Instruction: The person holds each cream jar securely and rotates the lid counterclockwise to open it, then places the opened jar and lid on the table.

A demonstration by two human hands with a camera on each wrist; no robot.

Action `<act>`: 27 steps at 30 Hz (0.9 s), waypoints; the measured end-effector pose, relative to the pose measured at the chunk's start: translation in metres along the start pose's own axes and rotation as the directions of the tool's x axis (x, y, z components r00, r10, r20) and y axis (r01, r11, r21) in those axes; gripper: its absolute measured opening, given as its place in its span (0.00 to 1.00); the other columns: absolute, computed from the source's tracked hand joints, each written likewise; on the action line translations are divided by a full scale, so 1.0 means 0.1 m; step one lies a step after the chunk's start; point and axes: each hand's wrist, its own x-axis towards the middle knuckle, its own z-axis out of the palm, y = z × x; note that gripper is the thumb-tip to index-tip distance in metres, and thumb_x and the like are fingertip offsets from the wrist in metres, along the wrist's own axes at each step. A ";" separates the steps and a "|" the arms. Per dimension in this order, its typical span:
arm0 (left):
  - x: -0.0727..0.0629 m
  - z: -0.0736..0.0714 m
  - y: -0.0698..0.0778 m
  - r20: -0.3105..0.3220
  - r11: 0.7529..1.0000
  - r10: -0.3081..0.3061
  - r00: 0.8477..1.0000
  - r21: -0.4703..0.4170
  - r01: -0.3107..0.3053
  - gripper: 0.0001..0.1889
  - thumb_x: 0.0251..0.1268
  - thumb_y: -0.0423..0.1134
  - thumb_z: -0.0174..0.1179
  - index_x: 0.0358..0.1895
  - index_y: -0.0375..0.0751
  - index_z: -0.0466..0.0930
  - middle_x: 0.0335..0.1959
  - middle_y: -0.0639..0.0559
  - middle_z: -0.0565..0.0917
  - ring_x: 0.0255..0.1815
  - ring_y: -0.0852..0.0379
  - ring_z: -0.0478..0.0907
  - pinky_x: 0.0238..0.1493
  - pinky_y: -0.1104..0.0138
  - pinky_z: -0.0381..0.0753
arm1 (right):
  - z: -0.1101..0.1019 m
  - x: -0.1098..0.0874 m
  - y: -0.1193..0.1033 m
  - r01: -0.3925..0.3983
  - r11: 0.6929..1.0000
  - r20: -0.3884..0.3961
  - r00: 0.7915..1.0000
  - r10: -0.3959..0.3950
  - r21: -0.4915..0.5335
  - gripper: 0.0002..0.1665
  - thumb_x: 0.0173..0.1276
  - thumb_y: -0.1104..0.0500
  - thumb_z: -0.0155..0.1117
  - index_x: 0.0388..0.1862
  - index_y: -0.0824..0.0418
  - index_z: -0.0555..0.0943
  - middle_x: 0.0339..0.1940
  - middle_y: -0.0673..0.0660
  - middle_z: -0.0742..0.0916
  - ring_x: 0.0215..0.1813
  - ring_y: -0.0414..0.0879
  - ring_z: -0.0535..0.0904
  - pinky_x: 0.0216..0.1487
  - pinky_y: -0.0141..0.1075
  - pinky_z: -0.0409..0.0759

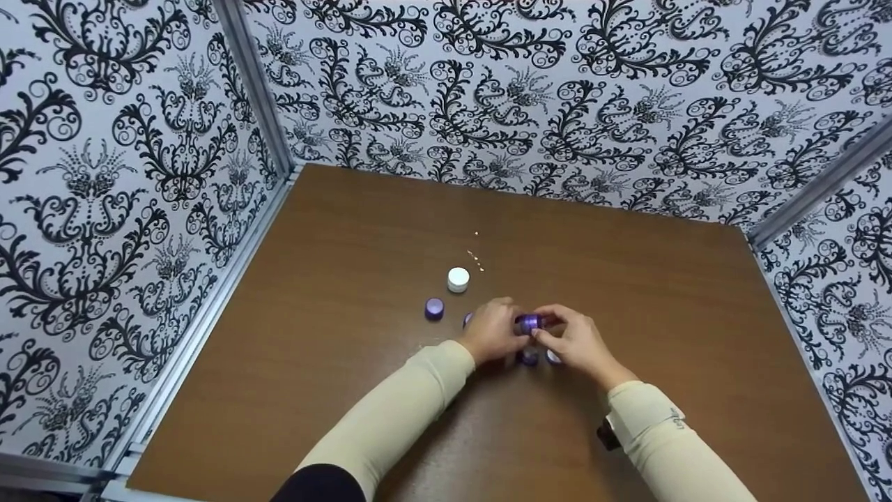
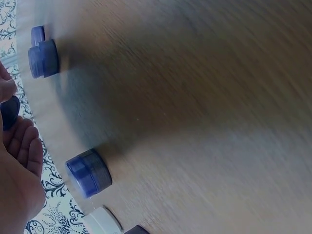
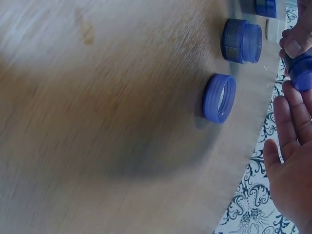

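Observation:
A small purple jar point(image 1: 530, 323) is held up between both hands, just above the table. My left hand point(image 1: 496, 329) grips its left side; in the right wrist view the left thumb point(image 3: 293, 48) bends against the jar point(image 3: 301, 73). From the right, my right hand point(image 1: 575, 340) holds the other end between thumb and fingers, while its remaining fingers stretch out below. Beneath the hands stand an open purple jar point(image 3: 242, 42) with its threaded neck bare and, beside it, a purple screw lid point(image 3: 219, 98) showing its pale inside.
Left of the hands stand a purple jar point(image 1: 434, 309) and a white jar point(image 1: 458, 279). Another purple jar point(image 1: 467, 319) is partly hidden behind the left hand. Small pale specks point(image 1: 476, 261) lie farther back on the brown table point(image 1: 334, 279). Patterned walls point(image 1: 488, 104) enclose the table.

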 end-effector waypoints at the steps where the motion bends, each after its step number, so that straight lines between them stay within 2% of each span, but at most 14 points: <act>1: 0.00 0.00 0.00 0.001 1.000 0.001 1.000 0.000 -0.001 0.19 0.53 0.51 0.71 0.45 0.44 0.88 0.36 0.55 0.81 0.35 0.57 0.79 0.40 0.63 0.79 | 0.00 0.00 0.00 0.001 1.000 0.002 1.000 -0.001 0.001 0.18 0.61 0.62 0.74 0.51 0.61 0.83 0.40 0.57 0.88 0.40 0.53 0.85 0.43 0.46 0.80; 10: 0.00 -0.04 0.03 -0.012 0.999 0.021 1.000 0.043 -0.021 0.19 0.53 0.50 0.71 0.44 0.43 0.87 0.40 0.52 0.85 0.43 0.54 0.82 0.47 0.62 0.79 | -0.01 0.01 0.00 -0.033 0.999 0.012 0.999 0.033 -0.011 0.18 0.64 0.58 0.72 0.51 0.62 0.83 0.39 0.54 0.88 0.39 0.50 0.85 0.41 0.43 0.81; 14: 0.00 -0.04 0.03 -0.017 0.998 0.028 0.999 0.058 -0.027 0.18 0.53 0.51 0.71 0.42 0.42 0.88 0.39 0.52 0.84 0.42 0.55 0.81 0.47 0.63 0.79 | -0.01 0.01 -0.01 -0.024 1.000 0.017 1.000 0.025 -0.016 0.17 0.64 0.58 0.72 0.51 0.62 0.83 0.38 0.54 0.88 0.38 0.49 0.85 0.41 0.42 0.81; 20: 0.00 -0.04 0.03 -0.013 0.998 0.022 1.000 0.051 -0.021 0.18 0.53 0.51 0.71 0.42 0.42 0.87 0.37 0.53 0.84 0.39 0.55 0.81 0.45 0.64 0.78 | -0.01 0.01 -0.01 -0.016 1.000 0.015 1.000 0.016 -0.002 0.18 0.63 0.60 0.73 0.51 0.62 0.83 0.39 0.55 0.88 0.39 0.53 0.86 0.42 0.44 0.81; 27: 0.01 -0.03 0.03 -0.004 0.999 0.013 1.000 0.051 -0.013 0.19 0.54 0.52 0.71 0.43 0.42 0.87 0.38 0.52 0.84 0.41 0.54 0.81 0.47 0.63 0.79 | -0.02 0.01 -0.02 -0.019 1.000 0.012 1.000 0.019 0.004 0.18 0.61 0.62 0.74 0.51 0.61 0.83 0.39 0.56 0.88 0.39 0.53 0.86 0.40 0.39 0.80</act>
